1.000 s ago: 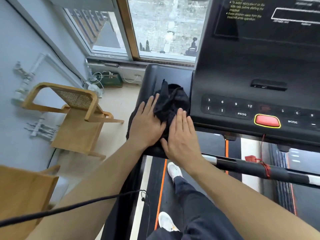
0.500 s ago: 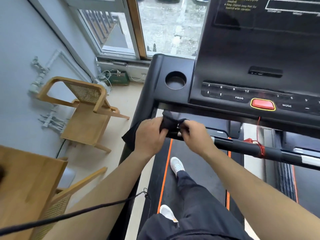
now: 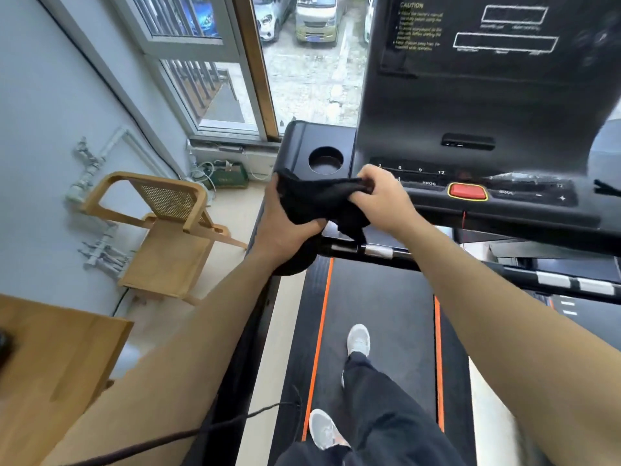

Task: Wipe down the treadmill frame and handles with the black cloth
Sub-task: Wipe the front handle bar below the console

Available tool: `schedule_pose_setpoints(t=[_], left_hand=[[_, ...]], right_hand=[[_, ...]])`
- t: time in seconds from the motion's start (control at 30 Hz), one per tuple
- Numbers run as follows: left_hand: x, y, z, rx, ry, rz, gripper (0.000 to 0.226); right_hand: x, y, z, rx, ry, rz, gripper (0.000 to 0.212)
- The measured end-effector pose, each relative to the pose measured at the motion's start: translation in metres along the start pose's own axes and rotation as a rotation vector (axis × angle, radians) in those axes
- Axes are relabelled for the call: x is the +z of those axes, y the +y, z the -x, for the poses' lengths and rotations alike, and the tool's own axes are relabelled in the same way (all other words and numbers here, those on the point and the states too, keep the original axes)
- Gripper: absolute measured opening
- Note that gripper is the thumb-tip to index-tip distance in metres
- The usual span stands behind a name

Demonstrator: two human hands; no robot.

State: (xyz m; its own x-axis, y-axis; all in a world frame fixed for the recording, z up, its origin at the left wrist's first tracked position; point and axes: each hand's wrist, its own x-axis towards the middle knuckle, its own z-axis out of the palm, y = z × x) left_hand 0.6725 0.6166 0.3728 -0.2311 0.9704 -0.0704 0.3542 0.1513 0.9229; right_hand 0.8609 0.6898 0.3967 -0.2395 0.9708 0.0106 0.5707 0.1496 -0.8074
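The black cloth (image 3: 319,200) is stretched between both hands, just in front of the treadmill console's left corner. My left hand (image 3: 285,227) grips its left end beside the left frame arm (image 3: 292,142). My right hand (image 3: 383,200) is closed on its right end, over the left edge of the button panel (image 3: 504,191). A loose corner of the cloth hangs down toward the black crossbar handle (image 3: 379,251), which has silver sensor bands. The round cup holder (image 3: 325,160) sits uncovered just behind the cloth.
A red stop button (image 3: 467,191) lies right of my right hand. The black belt with orange stripes (image 3: 376,317) runs under my feet. Left of the treadmill stand a wooden cane chair (image 3: 168,230), a wooden table corner (image 3: 50,358), and the window (image 3: 302,62). A black cable (image 3: 201,432) crosses my left arm.
Both hands went from pressing the cloth flat on the console's left corner to gripping it and pulling it taut between them, lifted in front of the console. The cup holder is now exposed.
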Motion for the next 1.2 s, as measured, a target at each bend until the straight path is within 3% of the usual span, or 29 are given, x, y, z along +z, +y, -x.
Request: schedule_pose_setpoints(t=[0.13, 0.27, 0.3, 0.43, 0.53, 0.67, 0.73, 0.83, 0.9, 0.97, 1.03, 1.13, 1.2], left_hand=[[-0.007, 0.026, -0.032, 0.064, -0.019, 0.0, 0.091], [-0.009, 0.04, -0.06, 0.079, 0.217, -0.227, 0.028], [-0.009, 0.038, -0.059, 0.093, 0.228, -0.278, 0.023], [-0.004, -0.008, -0.031, 0.209, 0.131, -0.598, 0.024], [-0.004, -0.05, 0.007, 0.358, 0.036, -0.919, 0.019], [0.0, -0.073, 0.037, 0.452, -0.051, -1.126, 0.031], [0.004, -0.064, 0.033, 0.477, 0.003, -1.099, 0.035], [0.017, -0.041, 0.007, 0.521, 0.105, -0.984, 0.025], [0.029, -0.038, -0.013, 0.515, 0.009, -1.004, 0.027], [0.042, -0.046, -0.03, 0.411, -0.258, -1.14, 0.048], [0.054, -0.057, -0.04, 0.34, -0.436, -1.291, 0.053], [0.063, -0.065, -0.055, 0.346, -0.442, -1.353, 0.032], [0.067, -0.066, -0.068, 0.305, -0.509, -1.38, 0.026]], right_hand=[[-0.03, -0.023, -0.022, -0.099, 0.088, 0.096, 0.015], [-0.048, -0.032, -0.03, -0.166, 0.124, 0.062, 0.018], [-0.049, -0.029, -0.029, -0.175, 0.106, 0.073, 0.016], [-0.035, 0.013, 0.004, -0.165, -0.039, 0.147, 0.011], [-0.009, 0.056, 0.041, -0.097, -0.252, 0.314, 0.016], [0.025, 0.087, 0.073, -0.24, -0.49, 0.552, 0.026], [0.031, 0.089, 0.072, -0.276, -0.478, 0.598, 0.042], [0.035, 0.088, 0.06, -0.27, -0.273, 0.526, 0.046], [0.042, 0.088, 0.05, -0.278, -0.142, 0.544, 0.043], [0.054, 0.086, 0.04, -0.232, -0.198, 0.652, 0.049], [0.069, 0.084, 0.031, -0.157, -0.302, 0.74, 0.049], [0.084, 0.079, 0.011, -0.052, -0.342, 0.798, 0.031], [0.087, 0.077, -0.007, 0.018, -0.459, 0.788, 0.024]])
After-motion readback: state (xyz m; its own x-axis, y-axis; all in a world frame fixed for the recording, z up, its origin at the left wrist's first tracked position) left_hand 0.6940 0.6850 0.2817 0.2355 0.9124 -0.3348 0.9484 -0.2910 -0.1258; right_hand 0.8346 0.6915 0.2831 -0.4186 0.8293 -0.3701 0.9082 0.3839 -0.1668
